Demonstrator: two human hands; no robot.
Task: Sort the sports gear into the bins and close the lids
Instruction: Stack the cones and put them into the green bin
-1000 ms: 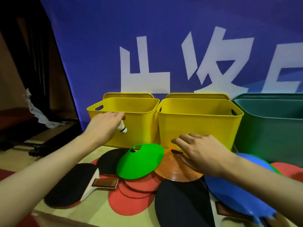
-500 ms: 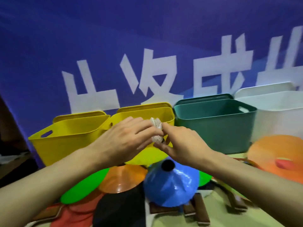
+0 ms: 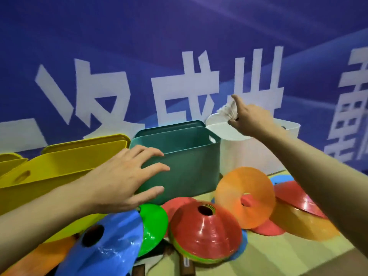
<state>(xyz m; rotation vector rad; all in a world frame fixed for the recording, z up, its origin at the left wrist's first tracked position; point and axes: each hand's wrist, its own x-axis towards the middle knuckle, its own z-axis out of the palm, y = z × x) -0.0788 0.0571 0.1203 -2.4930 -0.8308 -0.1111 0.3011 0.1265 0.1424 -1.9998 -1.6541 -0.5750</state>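
My right hand [image 3: 250, 118] pinches a white shuttlecock [image 3: 229, 110] by its base, holding it above the open white bin [image 3: 251, 154] at the back right. My left hand [image 3: 127, 176] hovers with fingers spread and holds nothing, in front of the green bin [image 3: 185, 166] and the yellow bin [image 3: 59, 174]. All three bins stand open in a row, with lids propped behind them. Disc cones lie in front: blue [image 3: 107, 248], green [image 3: 153, 228], a red-topped stack [image 3: 205, 230] and a tilted orange one [image 3: 245, 198].
A blue banner [image 3: 179, 56] with white characters hangs right behind the bins. More red [image 3: 294, 198] and orange [image 3: 304, 226] cones lie under my right forearm. Brown paddle handles [image 3: 187, 265] poke out at the bottom edge.
The shuttlecock went from my left hand to my right, which carried it up and right over the white bin. My left hand let go and opened. The view swung right.
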